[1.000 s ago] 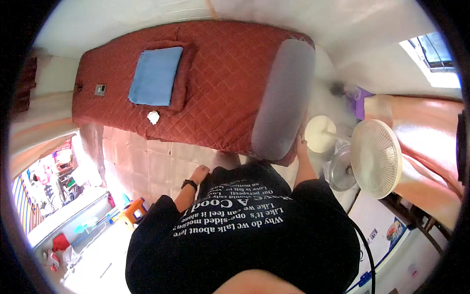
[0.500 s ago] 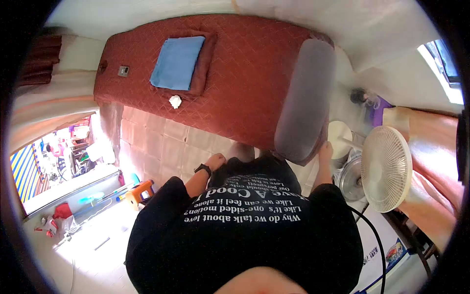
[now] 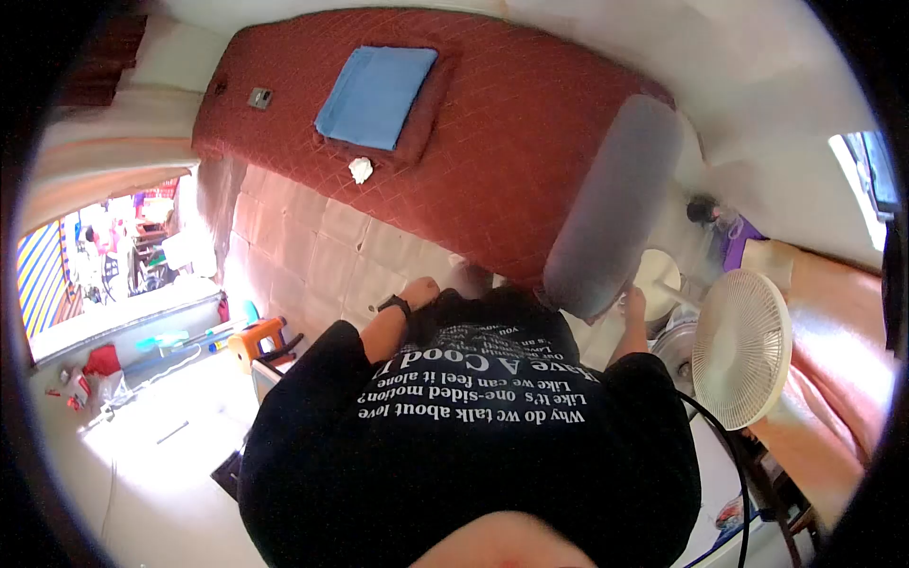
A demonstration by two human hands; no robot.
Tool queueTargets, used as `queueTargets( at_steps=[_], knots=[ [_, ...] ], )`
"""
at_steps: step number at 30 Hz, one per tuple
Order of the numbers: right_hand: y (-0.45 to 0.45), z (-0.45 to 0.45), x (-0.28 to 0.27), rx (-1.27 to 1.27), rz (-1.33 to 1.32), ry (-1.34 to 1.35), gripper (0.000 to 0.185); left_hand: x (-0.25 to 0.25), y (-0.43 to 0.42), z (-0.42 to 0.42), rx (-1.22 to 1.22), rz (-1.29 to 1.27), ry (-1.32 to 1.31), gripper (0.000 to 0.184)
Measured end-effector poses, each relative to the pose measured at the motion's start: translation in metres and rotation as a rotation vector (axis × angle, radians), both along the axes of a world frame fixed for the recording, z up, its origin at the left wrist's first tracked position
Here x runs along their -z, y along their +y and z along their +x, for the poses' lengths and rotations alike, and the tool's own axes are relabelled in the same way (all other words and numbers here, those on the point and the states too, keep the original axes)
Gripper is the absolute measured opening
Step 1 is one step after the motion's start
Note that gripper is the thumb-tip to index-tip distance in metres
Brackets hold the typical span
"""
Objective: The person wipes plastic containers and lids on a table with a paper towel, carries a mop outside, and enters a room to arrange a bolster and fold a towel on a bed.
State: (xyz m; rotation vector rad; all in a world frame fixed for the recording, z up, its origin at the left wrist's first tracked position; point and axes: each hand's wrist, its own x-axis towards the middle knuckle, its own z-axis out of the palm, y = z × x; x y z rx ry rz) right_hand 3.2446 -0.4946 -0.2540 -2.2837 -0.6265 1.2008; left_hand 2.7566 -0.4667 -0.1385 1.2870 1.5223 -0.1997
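Observation:
My left hand point(image 3: 422, 292), with a dark watch point(image 3: 394, 304) on the wrist, hangs beside the front of my black T-shirt point(image 3: 473, 426). Its fingers point down and are mostly hidden from above. On the other side, my right hand point(image 3: 633, 305) hangs close to the near end of a grey bolster point(image 3: 620, 204); whether they touch I cannot tell. Its finger shape is too small to make out. The bolster lies across the end of a bed with a dark red quilted cover point(image 3: 511, 114). A folded blue cloth point(image 3: 377, 95) rests on a red pillow there, with a crumpled white tissue point(image 3: 361, 170) nearby.
To my right stand a white fan point(image 3: 741, 350) and a purple object point(image 3: 743, 241). A small grey device point(image 3: 259, 97) lies on the bed. Tiled floor point(image 3: 284, 232) runs along the bed. At left are an orange object point(image 3: 256, 343) and a bright opening point(image 3: 123, 246).
The view has turned slightly, so the bed and bolster appear shifted rightward and tilted. Both hands remain low at my sides, with no thing taken hold of.

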Motion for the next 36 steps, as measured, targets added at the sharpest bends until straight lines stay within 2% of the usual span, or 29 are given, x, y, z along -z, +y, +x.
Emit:
queueTargets(
  at_steps=[1, 3, 4, 5, 6, 7, 9, 12, 15, 17, 18, 19, 21, 25, 26, 28, 30, 31, 33, 34, 35, 36],
  knots=[
    [0.001, -0.001, 0.001, 0.068, -0.033, 0.093, 0.037, 0.007, 0.0, -0.007, 0.017, 0.057, -0.032, 0.027],
    [0.001, 0.001, 0.001, -0.155, -0.003, -0.057, 0.036, 0.032, 0.002, -0.029, -0.01, 0.164, -0.032, 0.027],
    [0.004, -0.005, -0.005, 0.017, -0.05, 0.021, 0.035, 0.043, 0.005, -0.038, -0.055, 0.212, -0.002, 0.026],
    [0.006, -0.011, -0.011, 0.19, -0.097, 0.099, 0.034, 0.054, 0.012, -0.047, -0.16, 0.247, 0.086, 0.025],
    [0.002, -0.014, -0.01, 0.223, -0.072, 0.049, 0.032, 0.056, 0.021, -0.057, -0.233, 0.338, 0.111, 0.024],
    [-0.005, -0.018, -0.007, 0.196, -0.036, 0.002, 0.032, 0.055, 0.032, -0.066, -0.305, 0.429, 0.137, 0.024],
    [-0.032, -0.021, 0.011, 0.15, 0.037, -0.092, 0.032, 0.042, 0.058, -0.076, -0.615, 0.548, 0.147, 0.031],
    [-0.087, -0.039, 0.02, -0.014, -0.35, 0.231, 0.033, 0.033, 0.11, -0.109, -0.693, 0.657, 0.188, 0.046],
    [-0.112, -0.073, -0.02, -0.206, -0.615, 0.345, 0.032, 0.029, 0.158, -0.128, -0.676, 0.824, 0.298, 0.058],
    [-0.111, -0.094, -0.044, -0.309, -0.661, 0.352, 0.031, 0.011, 0.186, -0.127, -0.791, 0.708, 0.33, 0.069],
    [-0.105, -0.102, -0.05, -0.365, -0.657, 0.345, 0.031, 0.02, 0.198, -0.133, -0.765, 0.627, 0.351, 0.072],
    [-0.096, -0.111, -0.057, -0.427, -0.631, 0.327, 0.031, 0.028, 0.208, -0.14, -0.745, 0.548, 0.373, 0.074],
    [-0.075, -0.124, -0.065, -0.58, -0.575, 0.285, 0.031, 0.006, 0.223, -0.139, -0.565, 0.27, 0.462, 0.07],
    [-0.016, -0.154, -0.069, -0.961, -0.313, 0.211, 0.03, 0.004, 0.229, -0.141, -0.52, 0.218, 0.352, 0.048],
    [0.002, -0.166, -0.068, -1.074, -0.214, 0.208, 0.03, 0.023, 0.227, -0.146, -0.486, 0.215, 0.241, 0.046],
    [0.037, -0.188, -0.066, -1.277, -0.012, 0.221, 0.031, 0.029, 0.216, -0.153, -0.404, 0.28, 0.048, 0.045],
    [0.075, -0.216, -0.063, -1.501, 0.185, 0.271, 0.031, 0.015, 0.192, -0.157, -0.363, 0.382, -0.102, 0.047],
    [0.093, -0.229, -0.067, -1.546, 0.027, 0.332, 0.033, 0.01, 0.176, -0.16, -0.392, 0.363, -0.099, 0.046],
    [0.148, -0.267, -0.091, -1.539, -0.479, 0.386, 0.037, -0.01, 0.143, -0.167, -0.435, 0.329, -0.092, 0.045],
    [0.175, -0.295, -0.106, -1.534, -0.689, 0.381, 0.039, -0.028, 0.125, -0.174, -0.407, 0.223, -0.038, 0.045],
    [0.198, -0.324, -0.119, -1.569, -0.819, 0.371, 0.041, -0.013, 0.095, -0.181, -0.543, 0.217, -0.18, 0.044],
    [0.221, -0.36, -0.133, -1.618, -0.936, 0.349, 0.043, -0.032, 0.071, -0.184, -0.612, 0.267, -0.032, 0.045]
  ],
)
